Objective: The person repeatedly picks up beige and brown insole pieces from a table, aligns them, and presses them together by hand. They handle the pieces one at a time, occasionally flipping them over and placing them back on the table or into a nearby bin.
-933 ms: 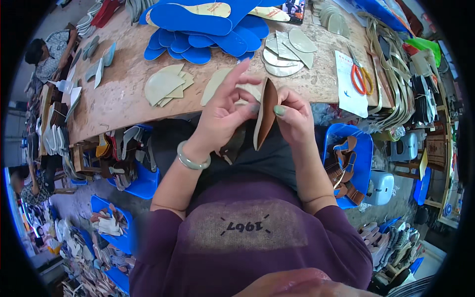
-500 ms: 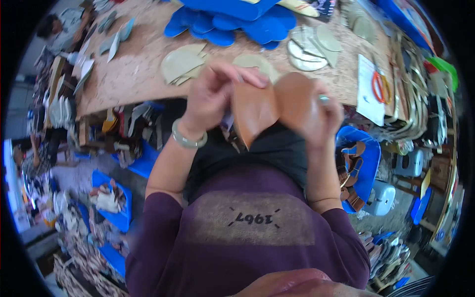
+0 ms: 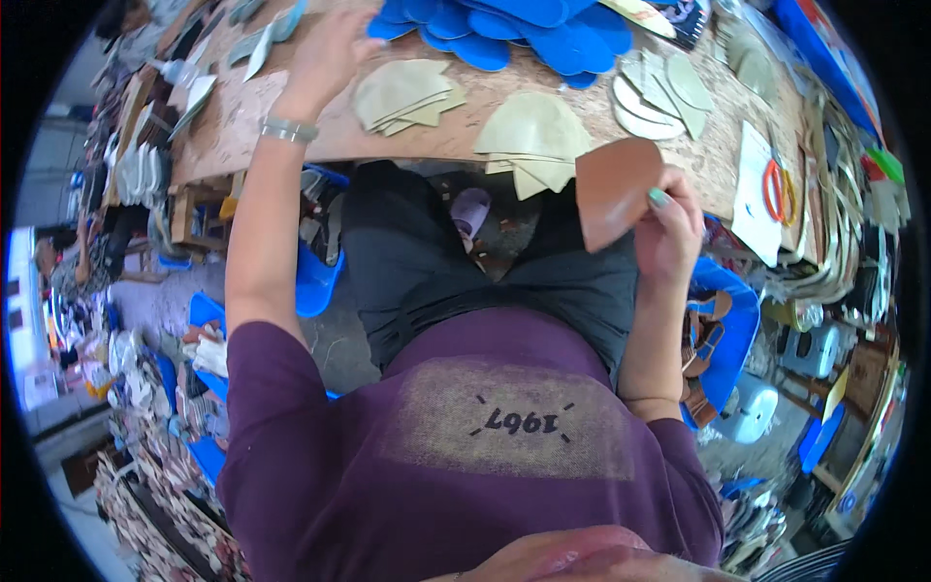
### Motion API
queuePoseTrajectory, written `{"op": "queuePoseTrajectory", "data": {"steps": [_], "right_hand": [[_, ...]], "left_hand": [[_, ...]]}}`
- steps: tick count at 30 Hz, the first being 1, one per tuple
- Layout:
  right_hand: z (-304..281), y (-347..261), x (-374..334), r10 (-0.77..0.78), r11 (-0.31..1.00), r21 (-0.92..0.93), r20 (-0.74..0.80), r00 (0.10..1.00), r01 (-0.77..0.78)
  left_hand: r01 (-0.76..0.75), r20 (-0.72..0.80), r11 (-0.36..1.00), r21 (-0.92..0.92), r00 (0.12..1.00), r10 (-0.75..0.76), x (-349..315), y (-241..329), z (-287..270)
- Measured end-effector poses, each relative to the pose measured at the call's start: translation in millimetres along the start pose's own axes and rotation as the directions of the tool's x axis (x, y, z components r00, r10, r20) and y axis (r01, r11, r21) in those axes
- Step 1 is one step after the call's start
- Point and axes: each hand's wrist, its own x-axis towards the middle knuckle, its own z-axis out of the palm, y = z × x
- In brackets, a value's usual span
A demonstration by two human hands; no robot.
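Gripping a brown leather piece [image 3: 617, 190] between thumb and fingers, the right hand [image 3: 667, 228] holds it upright above the person's lap, just short of the wooden workbench [image 3: 320, 126] edge. Just beyond that piece lies a stack of beige cut pieces [image 3: 535, 136]; further right, orange-handled scissors [image 3: 778, 190] rest on a white sheet. The left hand [image 3: 325, 53] reaches far across the bench, fingers spread apart, holding nothing visible. Beside it sit more beige cut pieces [image 3: 405, 93], with blue insoles [image 3: 514, 29] beyond.
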Motion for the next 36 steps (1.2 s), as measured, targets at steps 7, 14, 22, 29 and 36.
{"op": "queuePoseTrajectory", "data": {"steps": [7,14,22,29,36], "right_hand": [[31.3,-11.3,6.0,-0.265,0.77,-0.561,0.149,0.952,0.303],[46.9,-19.1,6.8,0.041,0.851,-0.52,-0.068,0.997,-0.071],[36.6,16.7,24.8,-0.096,0.904,-0.419,-0.014,0.995,0.081],[74.7,4.1,21.0,-0.143,0.744,-0.665,-0.065,0.988,0.064],[54.1,2.5,28.4,-0.08,0.778,-0.627,-0.035,0.996,0.04]], "left_hand": [[-0.212,-0.03,0.755,-0.62,0.968,0.248,-81.3,202.1,65.9],[-0.24,-0.225,0.749,-0.618,0.966,0.123,-96.4,212.7,81.6],[-0.409,-0.467,0.859,-0.307,0.852,0.239,-95.1,201.3,77.2],[-0.368,-0.501,0.928,-0.061,0.815,0.29,-99.6,200.0,68.7],[-0.392,-0.483,0.908,-0.148,0.83,0.28,-95.0,202.5,71.5]]}}
